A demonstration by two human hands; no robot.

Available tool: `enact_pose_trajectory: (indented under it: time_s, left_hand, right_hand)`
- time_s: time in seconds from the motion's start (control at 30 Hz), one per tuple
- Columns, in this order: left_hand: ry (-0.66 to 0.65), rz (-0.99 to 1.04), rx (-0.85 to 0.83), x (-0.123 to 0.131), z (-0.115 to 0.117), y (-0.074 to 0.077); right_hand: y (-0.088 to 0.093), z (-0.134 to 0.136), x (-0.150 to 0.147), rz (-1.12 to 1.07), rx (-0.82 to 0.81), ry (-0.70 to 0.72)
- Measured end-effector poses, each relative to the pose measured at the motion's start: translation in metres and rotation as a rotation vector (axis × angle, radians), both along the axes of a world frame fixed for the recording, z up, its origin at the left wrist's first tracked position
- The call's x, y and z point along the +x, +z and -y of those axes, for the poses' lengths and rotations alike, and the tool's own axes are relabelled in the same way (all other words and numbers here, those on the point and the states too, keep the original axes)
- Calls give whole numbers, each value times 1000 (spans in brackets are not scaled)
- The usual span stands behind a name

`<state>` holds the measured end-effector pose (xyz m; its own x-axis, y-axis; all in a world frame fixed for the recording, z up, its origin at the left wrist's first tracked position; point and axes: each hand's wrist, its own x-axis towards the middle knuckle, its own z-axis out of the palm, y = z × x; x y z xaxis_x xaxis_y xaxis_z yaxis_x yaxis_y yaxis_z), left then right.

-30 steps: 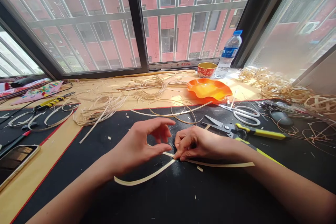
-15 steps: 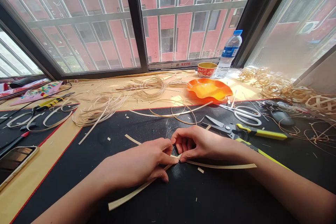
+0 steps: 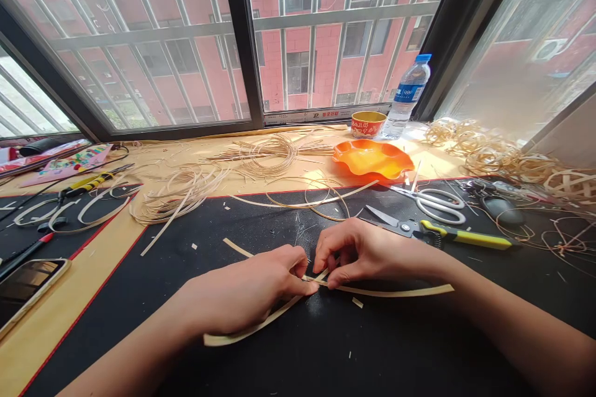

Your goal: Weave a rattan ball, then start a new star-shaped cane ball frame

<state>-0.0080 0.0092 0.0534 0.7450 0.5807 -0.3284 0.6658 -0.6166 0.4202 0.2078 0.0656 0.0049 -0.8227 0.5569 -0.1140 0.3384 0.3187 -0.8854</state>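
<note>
Where two pale strips are crossed on the black mat, on the near side of the orange dish and slightly to its left, both hands are placed close together. The crossing is pressed by the fingertips of the left hand, whose fingers are bent and bunched; whether a strip is also pinched there cannot be told. Thumb and forefinger of the right hand are parted by a small gap beside the crossing, a short strip end being seen between them and the other fingers being curled; whether that end is gripped cannot be told.

To the near right of the dish, yellow-handled shears are laid, partly hidden by the right hand, and white-handled scissors are set closer to it. Behind the dish, a red tin and a capped bottle are stood. Left of it, a loose bundle of strips is spread; well to its right, tangled curls are heaped.
</note>
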Motion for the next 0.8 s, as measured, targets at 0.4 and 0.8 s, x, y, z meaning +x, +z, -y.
enact_pose_trajectory:
  time_s: [0.4, 0.8]
  left_hand:
    - [61, 83, -82, -1, -10, -5]
    - [35, 121, -50, -2, -13, -12]
  right_hand:
    - [0, -1, -4, 60, 62, 53]
    - [-2, -1, -4, 49, 14, 49]
